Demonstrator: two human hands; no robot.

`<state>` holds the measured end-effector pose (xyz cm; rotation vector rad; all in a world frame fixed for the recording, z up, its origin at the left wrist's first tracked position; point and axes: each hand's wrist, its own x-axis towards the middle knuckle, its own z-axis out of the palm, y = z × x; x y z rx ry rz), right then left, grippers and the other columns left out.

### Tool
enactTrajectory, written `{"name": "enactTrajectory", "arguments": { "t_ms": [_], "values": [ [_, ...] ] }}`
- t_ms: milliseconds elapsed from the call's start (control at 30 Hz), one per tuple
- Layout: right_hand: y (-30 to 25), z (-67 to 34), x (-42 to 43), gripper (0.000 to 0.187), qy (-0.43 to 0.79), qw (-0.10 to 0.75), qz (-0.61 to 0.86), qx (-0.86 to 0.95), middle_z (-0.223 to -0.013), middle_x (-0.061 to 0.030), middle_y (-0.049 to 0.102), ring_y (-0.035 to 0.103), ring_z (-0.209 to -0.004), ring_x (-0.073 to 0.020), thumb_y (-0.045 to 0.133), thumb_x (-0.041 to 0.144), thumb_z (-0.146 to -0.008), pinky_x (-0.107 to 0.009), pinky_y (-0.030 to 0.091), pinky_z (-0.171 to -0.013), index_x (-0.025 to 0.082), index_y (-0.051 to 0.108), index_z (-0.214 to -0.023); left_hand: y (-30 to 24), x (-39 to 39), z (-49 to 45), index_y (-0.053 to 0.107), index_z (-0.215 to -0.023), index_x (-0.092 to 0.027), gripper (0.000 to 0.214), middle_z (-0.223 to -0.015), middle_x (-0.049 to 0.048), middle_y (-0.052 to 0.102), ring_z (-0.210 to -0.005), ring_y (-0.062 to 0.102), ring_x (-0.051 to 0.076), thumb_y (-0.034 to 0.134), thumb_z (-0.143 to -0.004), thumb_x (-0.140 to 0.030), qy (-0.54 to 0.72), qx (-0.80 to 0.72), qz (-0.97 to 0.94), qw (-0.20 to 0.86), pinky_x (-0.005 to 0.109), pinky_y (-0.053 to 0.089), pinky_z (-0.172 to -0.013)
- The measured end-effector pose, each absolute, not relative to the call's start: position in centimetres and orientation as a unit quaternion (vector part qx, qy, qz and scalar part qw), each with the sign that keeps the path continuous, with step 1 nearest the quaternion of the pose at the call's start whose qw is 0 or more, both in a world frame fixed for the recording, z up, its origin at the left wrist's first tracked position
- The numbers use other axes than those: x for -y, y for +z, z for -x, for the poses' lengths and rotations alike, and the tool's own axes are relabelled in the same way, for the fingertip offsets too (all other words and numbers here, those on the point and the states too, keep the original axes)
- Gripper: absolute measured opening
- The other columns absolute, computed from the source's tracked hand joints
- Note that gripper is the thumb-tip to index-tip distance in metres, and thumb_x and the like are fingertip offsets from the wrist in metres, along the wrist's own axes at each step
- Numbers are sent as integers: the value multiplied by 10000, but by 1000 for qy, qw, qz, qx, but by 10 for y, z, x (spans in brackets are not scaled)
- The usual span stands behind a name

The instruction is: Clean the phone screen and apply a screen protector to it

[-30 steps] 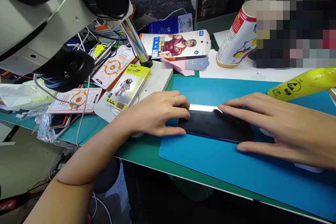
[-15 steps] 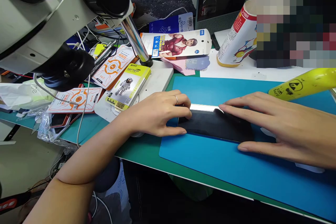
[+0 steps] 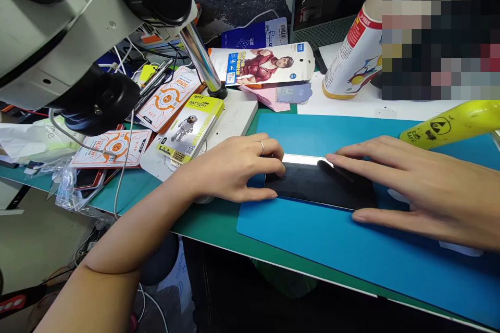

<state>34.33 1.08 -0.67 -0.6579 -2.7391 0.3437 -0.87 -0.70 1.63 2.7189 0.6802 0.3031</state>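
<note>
A black smartphone point(image 3: 316, 184) lies flat, dark glass face up, on a blue mat point(image 3: 297, 234). A bright white reflection runs along its far side. My left hand point(image 3: 244, 169), a ring on one finger, grips the left end: curled fingers rest on the glass and the thumb presses by the near edge. My right hand point(image 3: 406, 187) spans the right end, its fingertips at the far edge and its thumb by the near corner. The palm and fingers of that hand hide part of the phone's right end.
A microscope point(image 3: 105, 26) looms at upper left above orange-and-white boxes point(image 3: 115, 148) and a yellow battery box point(image 3: 191, 127). A white spray can point(image 3: 353, 54) stands behind the mat. A yellow ESD bottle point(image 3: 449, 125) leans in from the right, past my right hand.
My right thumb has shifted very slightly left along the phone's near edge. The left hand and the phone look practically still.
</note>
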Motion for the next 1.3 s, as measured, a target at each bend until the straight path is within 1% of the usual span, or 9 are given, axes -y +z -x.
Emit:
{"name": "enactTrajectory", "arguments": {
  "t_ms": [100, 267, 533, 700, 833, 967, 1100, 1233, 1300],
  "values": [
    [-6, -344, -11, 763, 115, 151, 224, 956, -1352, -65, 757, 789, -1040, -364, 649, 613, -987, -498, 711, -713, 469, 414, -1699, 16, 6, 9, 744, -1145, -168, 235, -1224, 111, 729, -1090, 684, 255, 710, -1043, -377, 109, -237, -951, 163, 370, 543, -894],
    [-7, -346, -11, 746, 105, 147, 220, 959, -1355, -80, 747, 789, -1057, -356, 645, 619, -992, -482, 716, -718, 433, 443, -1685, 16, 6, 10, 746, -1149, -164, 235, -1222, 116, 727, -1097, 683, 258, 710, -1045, -372, 109, -234, -952, 166, 371, 546, -895],
    [-6, -346, -10, 749, 118, 152, 222, 956, -1347, -71, 762, 790, -1040, -360, 654, 613, -987, -484, 703, -710, 453, 441, -1687, 16, 6, 10, 741, -1148, -177, 231, -1229, 123, 713, -1119, 670, 266, 725, -1039, -380, 108, -239, -950, 171, 382, 562, -910],
    [-4, -344, -10, 721, 111, 155, 218, 957, -1328, -73, 764, 796, -1030, -351, 630, 607, -1005, -473, 708, -697, 448, 446, -1683, 16, 6, 10, 736, -1153, -187, 217, -1346, 161, 691, -1222, 664, 301, 730, -1037, -371, 110, -243, -946, 186, 442, 588, -1004],
    [-3, -343, -10, 717, 109, 159, 215, 958, -1321, -72, 768, 799, -1031, -345, 629, 605, -1006, -462, 715, -691, 442, 452, -1681, 17, 6, 10, 740, -1154, -183, 218, -1394, 182, 689, -1269, 669, 330, 732, -1036, -365, 112, -238, -946, 188, 480, 596, -1031],
    [-3, -343, -11, 728, 109, 163, 214, 957, -1307, -68, 772, 798, -1014, -340, 630, 614, -1003, -459, 710, -676, 448, 443, -1687, 16, 6, 10, 744, -1150, -180, 214, -1387, 182, 698, -1255, 680, 321, 732, -1036, -361, 114, -235, -947, 185, 464, 597, -1030],
    [-6, -344, -11, 742, 117, 155, 225, 955, -1350, -60, 765, 788, -1047, -354, 648, 617, -987, -479, 710, -720, 461, 449, -1684, 15, 5, 10, 743, -1152, -180, 224, -1385, 172, 702, -1251, 680, 313, 710, -1051, -378, 115, -232, -949, 180, 448, 595, -1028],
    [-7, -346, -11, 748, 120, 155, 223, 955, -1348, -51, 765, 785, -1045, -353, 651, 632, -979, -481, 703, -723, 476, 445, -1681, 14, 5, 10, 743, -1158, -175, 236, -1380, 176, 706, -1246, 684, 317, 710, -1052, -384, 115, -229, -950, 180, 454, 597, -1024],
    [-8, -347, -11, 752, 122, 145, 226, 956, -1373, -61, 752, 778, -1071, -358, 663, 632, -972, -489, 702, -749, 458, 457, -1674, 14, 5, 10, 743, -1157, -172, 238, -1384, 183, 704, -1250, 683, 322, 708, -1053, -383, 116, -228, -950, 180, 463, 599, -1020]
  ]
}}
